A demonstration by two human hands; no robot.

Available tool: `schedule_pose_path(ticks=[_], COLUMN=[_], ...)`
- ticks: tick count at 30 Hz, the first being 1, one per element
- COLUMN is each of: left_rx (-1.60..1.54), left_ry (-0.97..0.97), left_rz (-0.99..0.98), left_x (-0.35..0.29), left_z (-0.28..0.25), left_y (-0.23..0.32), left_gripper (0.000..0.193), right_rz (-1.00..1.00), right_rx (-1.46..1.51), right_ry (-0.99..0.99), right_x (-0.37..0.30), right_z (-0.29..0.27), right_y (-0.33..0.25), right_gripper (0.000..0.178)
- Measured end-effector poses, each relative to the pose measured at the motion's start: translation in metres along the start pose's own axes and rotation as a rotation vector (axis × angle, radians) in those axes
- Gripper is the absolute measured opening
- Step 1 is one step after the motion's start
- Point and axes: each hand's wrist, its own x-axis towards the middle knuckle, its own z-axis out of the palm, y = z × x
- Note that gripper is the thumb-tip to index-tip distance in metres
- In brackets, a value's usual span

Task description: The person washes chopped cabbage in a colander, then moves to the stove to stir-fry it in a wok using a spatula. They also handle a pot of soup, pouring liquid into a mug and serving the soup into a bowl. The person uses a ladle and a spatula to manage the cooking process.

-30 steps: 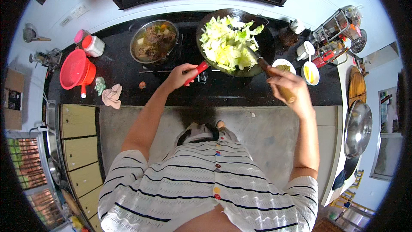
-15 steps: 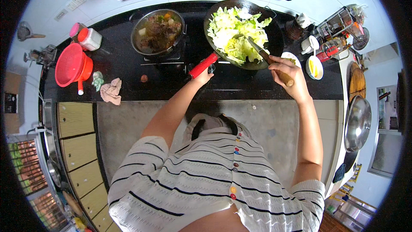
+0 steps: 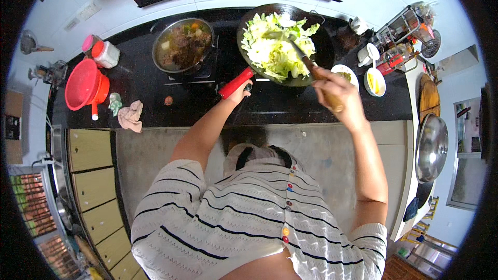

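A dark wok (image 3: 290,79) holds a heap of chopped green cabbage (image 3: 275,54). Its red handle (image 3: 237,83) points toward me on the left. Just below that handle, my left hand (image 3: 239,93) is closed at a round stove knob (image 3: 248,87), its fingers partly hidden. My right hand (image 3: 340,93) grips the wooden handle of a metal spatula (image 3: 301,52), whose blade lies among the leaves. Motion blurs this hand slightly.
Left of the wok, a pan (image 3: 167,70) of stew sits on the stove. Farther left are a red colander (image 3: 78,85), a lidded jar (image 3: 109,56) and a crumpled cloth (image 3: 130,116). On the right stand a plate (image 3: 340,68), a white bowl (image 3: 374,91) and a metal lid (image 3: 431,148).
The spatula blade has moved left and away from me into the cabbage, and my right hand has shifted slightly left. The whole view has shifted a little. My left hand stays by the knob.
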Motion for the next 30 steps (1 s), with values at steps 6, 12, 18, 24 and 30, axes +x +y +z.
schedule_pose_path(ticks=[6, 12, 18, 24, 30], left_rx=[0.005, 0.128, -0.013, -0.132, -0.243], left_ry=[0.028, 0.138, 0.156, 0.332, 0.421], left_rz=[-0.101, 0.020, 0.084, -0.253, -0.135], left_x=[0.000, -0.020, -0.085, -0.107, -0.068], left_z=[0.000, -0.008, -0.061, -0.111, -0.149], left_y=[0.020, 0.053, 0.074, 0.051, 0.082], left_gripper=[0.047, 0.059, 0.031, 0.022, 0.022], right_rz=[-0.038, -0.017, -0.035, -0.037, -0.139], right_rx=[-0.091, -0.015, -0.060, -0.073, -0.264], right_ry=[-0.011, -0.127, -0.239, -0.305, -0.376], right_x=[-0.007, -0.001, 0.004, 0.012, 0.024], right_z=[0.052, 0.015, -0.042, -0.012, 0.006], right_y=[0.039, 0.038, -0.004, 0.009, 0.018], right_gripper=[0.026, 0.029, 0.029, 0.026, 0.022])
